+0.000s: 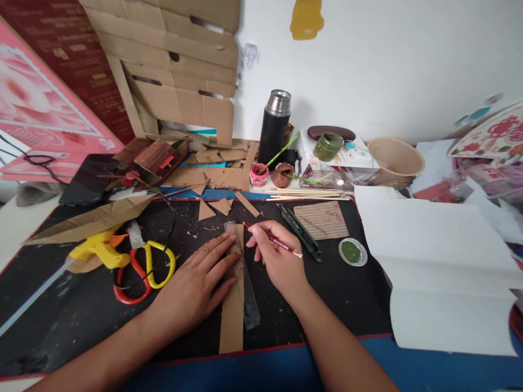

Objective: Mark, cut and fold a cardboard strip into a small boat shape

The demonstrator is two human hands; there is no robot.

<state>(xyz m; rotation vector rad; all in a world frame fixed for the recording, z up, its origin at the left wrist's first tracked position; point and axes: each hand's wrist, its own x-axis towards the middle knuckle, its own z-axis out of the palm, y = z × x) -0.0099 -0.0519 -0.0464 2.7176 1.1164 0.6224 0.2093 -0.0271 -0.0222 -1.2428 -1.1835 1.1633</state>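
Observation:
A strip of brown cardboard (231, 332) lies on the black mat, with a clear plastic ruler (251, 307) laid across it at a slant. My left hand (198, 277) is flat over both, fingers stretched out and pressing the ruler near its upper end. In my right hand (281, 258) is a red pencil (281, 244), pinched between thumb and fingers. Its tip is close to the strip's top right corner; whether it touches is too small to tell. Just above lie several cardboard scraps (220, 207).
Scissors (161, 267) and a yellow glue gun (100, 250) lie left. Right are a green utility knife (300, 231), corrugated cardboard (321, 220), a lid with green paint (352, 252) and white paper (433, 261). Behind stand a black thermos (274, 128) and paint jars (283, 175).

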